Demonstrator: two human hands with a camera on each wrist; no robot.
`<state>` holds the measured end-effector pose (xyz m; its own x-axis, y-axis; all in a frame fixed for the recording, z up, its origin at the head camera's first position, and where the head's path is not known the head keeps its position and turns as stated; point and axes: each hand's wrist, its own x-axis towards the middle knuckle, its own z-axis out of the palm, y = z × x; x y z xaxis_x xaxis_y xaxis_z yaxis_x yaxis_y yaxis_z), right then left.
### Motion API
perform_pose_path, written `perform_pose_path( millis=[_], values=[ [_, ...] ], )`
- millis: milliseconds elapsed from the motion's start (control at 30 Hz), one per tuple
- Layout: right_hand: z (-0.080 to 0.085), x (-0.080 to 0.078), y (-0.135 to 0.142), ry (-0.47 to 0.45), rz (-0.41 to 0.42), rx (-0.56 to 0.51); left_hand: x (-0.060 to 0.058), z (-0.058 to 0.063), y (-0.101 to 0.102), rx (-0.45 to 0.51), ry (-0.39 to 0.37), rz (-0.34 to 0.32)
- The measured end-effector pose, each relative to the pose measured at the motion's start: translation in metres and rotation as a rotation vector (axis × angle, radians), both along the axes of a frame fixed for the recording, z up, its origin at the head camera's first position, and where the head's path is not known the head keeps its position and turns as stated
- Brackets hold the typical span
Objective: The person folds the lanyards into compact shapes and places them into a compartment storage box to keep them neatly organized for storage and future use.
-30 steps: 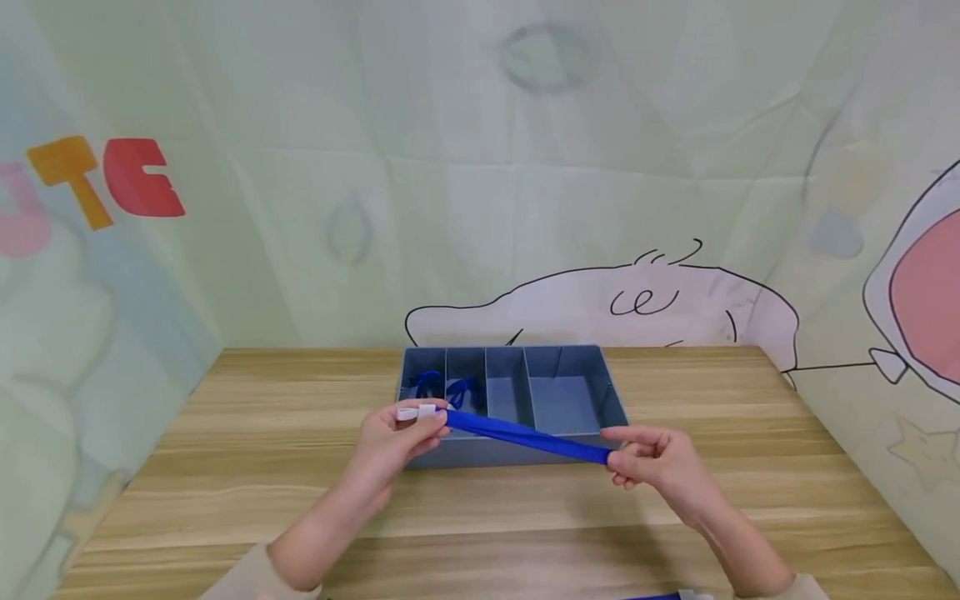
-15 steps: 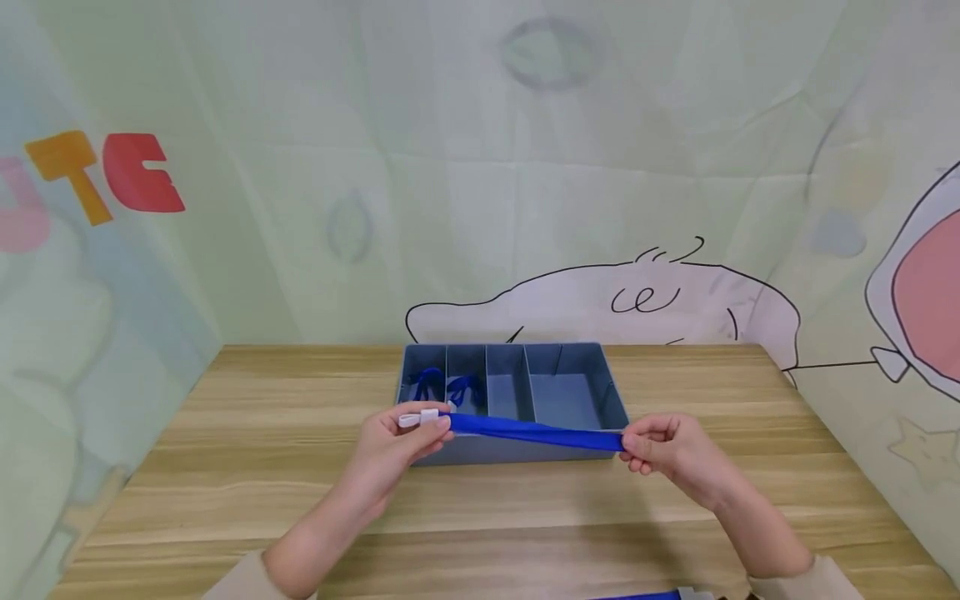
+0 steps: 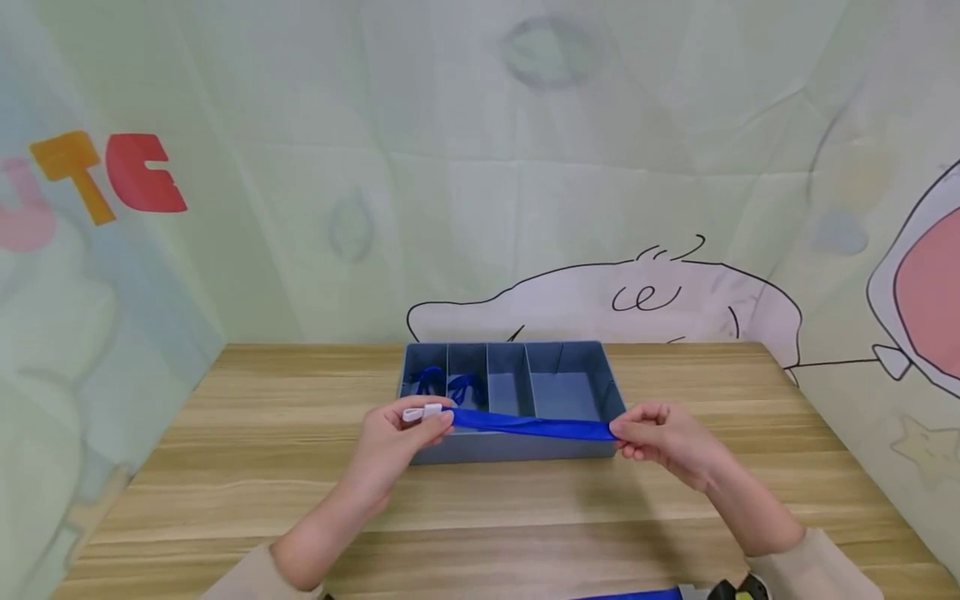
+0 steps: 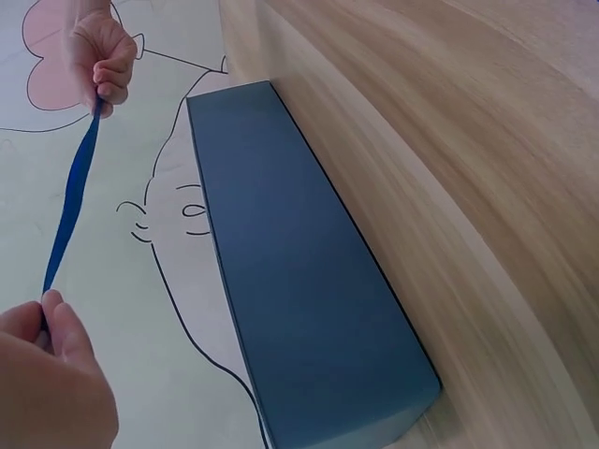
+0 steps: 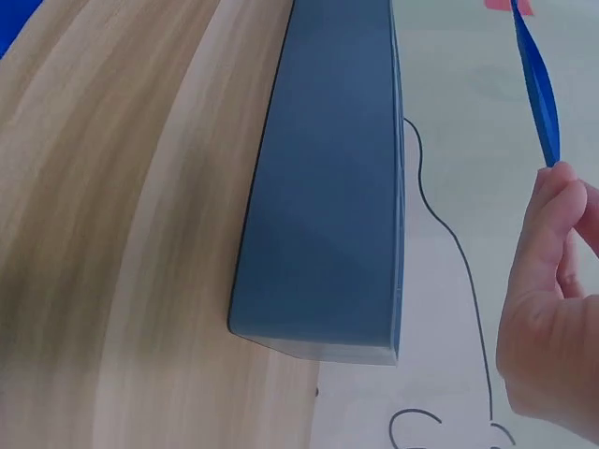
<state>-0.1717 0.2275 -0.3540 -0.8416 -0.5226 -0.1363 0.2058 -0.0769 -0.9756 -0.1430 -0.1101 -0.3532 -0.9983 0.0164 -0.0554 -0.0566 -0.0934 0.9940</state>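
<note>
A folded blue lanyard (image 3: 532,424) is stretched between the two hands, above the front wall of a blue-grey divided box (image 3: 517,448). My left hand (image 3: 390,437) pinches its left end, where a white loop (image 3: 422,412) sticks out past the thumb. At the other end, my right hand (image 3: 667,442) pinches the blue band between thumb and fingers. Inside the box, one coiled blue lanyard (image 3: 429,381) lies in the leftmost compartment and another blue lanyard (image 3: 467,388) in the compartment beside it. The left wrist view shows the held lanyard (image 4: 73,201) taut and slightly twisted.
The box stands at the back of a wooden table (image 3: 262,467), close to a printed cloth backdrop (image 3: 315,167). At the bottom edge of the head view, part of another blue strap (image 3: 633,595) lies on the table, beside a partly visible black and yellow object (image 3: 741,590).
My right hand has risen, bringing its end of the lanyard up so that the band lies nearly level. Its fingers have drawn in around the end. The left hand has barely moved.
</note>
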Motion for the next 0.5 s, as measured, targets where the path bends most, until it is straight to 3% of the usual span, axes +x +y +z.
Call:
perform_pose_path(
  millis=[500],
  values=[
    [0.031,0.000,-0.013,0.030,-0.097,0.224,0.002,0.011,0.017,0.030,0.012,-0.035]
  ],
)
